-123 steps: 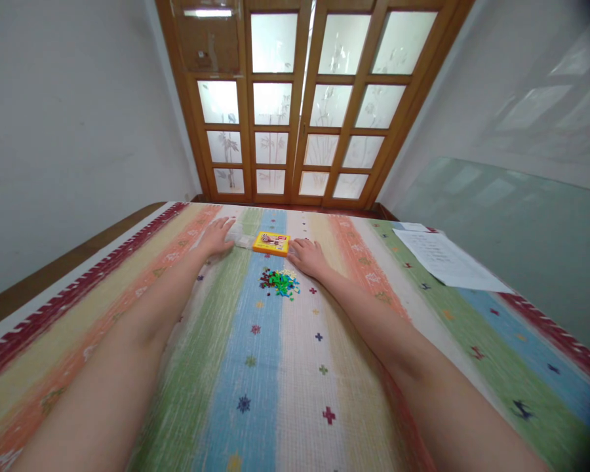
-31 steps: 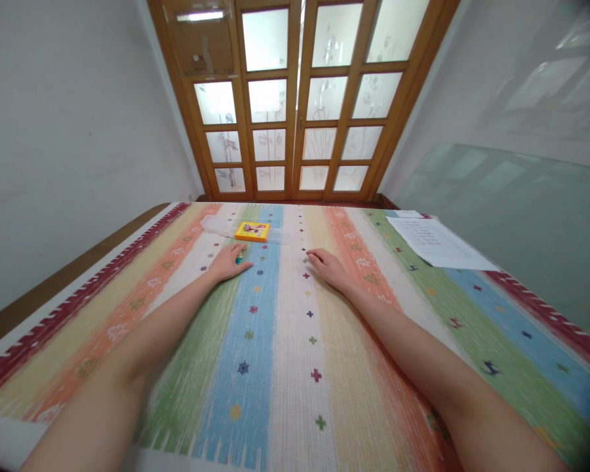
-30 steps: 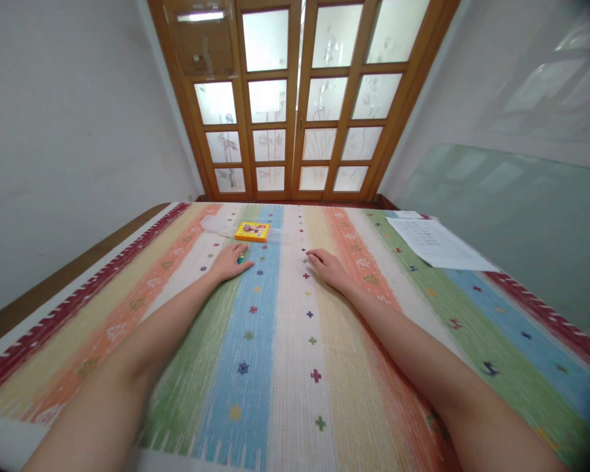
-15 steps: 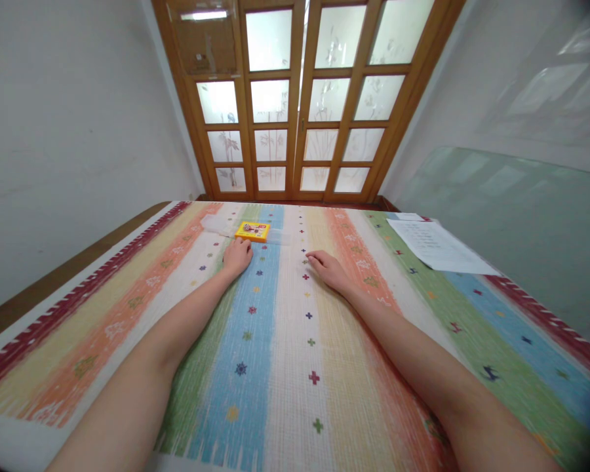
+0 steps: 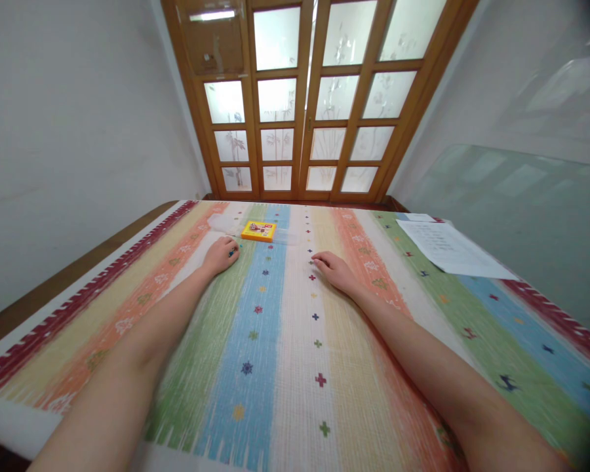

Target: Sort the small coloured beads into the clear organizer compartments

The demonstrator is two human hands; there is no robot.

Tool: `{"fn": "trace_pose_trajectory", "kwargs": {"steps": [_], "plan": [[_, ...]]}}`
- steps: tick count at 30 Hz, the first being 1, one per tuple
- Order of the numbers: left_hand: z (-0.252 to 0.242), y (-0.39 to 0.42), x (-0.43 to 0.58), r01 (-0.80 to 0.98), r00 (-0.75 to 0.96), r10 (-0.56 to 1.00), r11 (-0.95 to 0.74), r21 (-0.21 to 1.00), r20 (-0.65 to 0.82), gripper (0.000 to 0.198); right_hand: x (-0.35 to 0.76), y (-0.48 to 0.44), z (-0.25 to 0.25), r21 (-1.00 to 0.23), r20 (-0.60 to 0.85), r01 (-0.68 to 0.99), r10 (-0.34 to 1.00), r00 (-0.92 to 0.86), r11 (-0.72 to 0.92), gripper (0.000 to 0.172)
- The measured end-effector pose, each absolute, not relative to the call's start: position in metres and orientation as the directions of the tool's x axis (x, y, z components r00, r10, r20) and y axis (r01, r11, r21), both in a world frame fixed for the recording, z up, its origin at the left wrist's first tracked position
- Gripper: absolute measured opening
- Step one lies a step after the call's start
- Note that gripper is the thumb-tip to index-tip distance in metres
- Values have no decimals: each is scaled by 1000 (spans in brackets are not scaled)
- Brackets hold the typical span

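My left hand (image 5: 220,255) rests on the striped tablecloth, its fingers curled together. Something small and dark blue-green shows at its fingertips, too small to name. Just beyond it and to the right lies a flat yellow box (image 5: 258,231) with a printed picture and red marks on top; the hand is apart from it. Clear plastic (image 5: 288,236) spreads under and around the box. My right hand (image 5: 333,270) lies on the cloth right of the middle, fingers curled in and thumb against the forefinger. Nothing shows at its fingertips; its palm is hidden.
White paper sheets (image 5: 447,248) lie at the right side of the table. A striped tablecloth (image 5: 295,367) covers the tabletop. Past the far edge stand wooden doors (image 5: 305,131) with frosted panes. A pale green glass-like panel (image 5: 516,216) leans at the right wall.
My left hand has drawn left, away from the yellow box's near edge, and a small dark blue-green thing now shows at its fingers. My right hand stays in place. The view has shifted slightly.
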State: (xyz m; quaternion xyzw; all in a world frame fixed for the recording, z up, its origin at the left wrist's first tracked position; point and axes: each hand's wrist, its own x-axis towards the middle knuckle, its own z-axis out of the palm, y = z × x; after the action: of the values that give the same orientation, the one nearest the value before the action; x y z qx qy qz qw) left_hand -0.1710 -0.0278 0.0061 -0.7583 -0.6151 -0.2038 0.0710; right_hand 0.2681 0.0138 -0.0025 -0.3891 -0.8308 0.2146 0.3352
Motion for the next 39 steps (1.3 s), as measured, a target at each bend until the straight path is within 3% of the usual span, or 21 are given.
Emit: {"fn": "trace_pose_trajectory", "kwargs": {"steps": [4,8,21,28,34,39], "plan": [[1,-26,-176,962,33,925,-133,240,379,43,268,14,-3,-608,384,514,790,-477,605,26],[0,-21,-173,936,77,946,-177,303,314,51,268,15,-3,-605,392,507,784,-481,614,27],[9,-36,-178,933,159,938,-244,263,307,31,269,18,-6,-583,376,524,778,-503,621,26],[-1,-38,-180,947,104,935,-196,253,338,62,269,21,-9,-572,384,521,768,-513,634,26],[0,-22,-167,970,-1,943,-80,230,333,33,269,19,-6,-570,392,511,759,-520,644,27],[5,-21,-170,967,32,942,-113,229,333,21,269,18,-5,-574,392,503,756,-524,646,29]]}}
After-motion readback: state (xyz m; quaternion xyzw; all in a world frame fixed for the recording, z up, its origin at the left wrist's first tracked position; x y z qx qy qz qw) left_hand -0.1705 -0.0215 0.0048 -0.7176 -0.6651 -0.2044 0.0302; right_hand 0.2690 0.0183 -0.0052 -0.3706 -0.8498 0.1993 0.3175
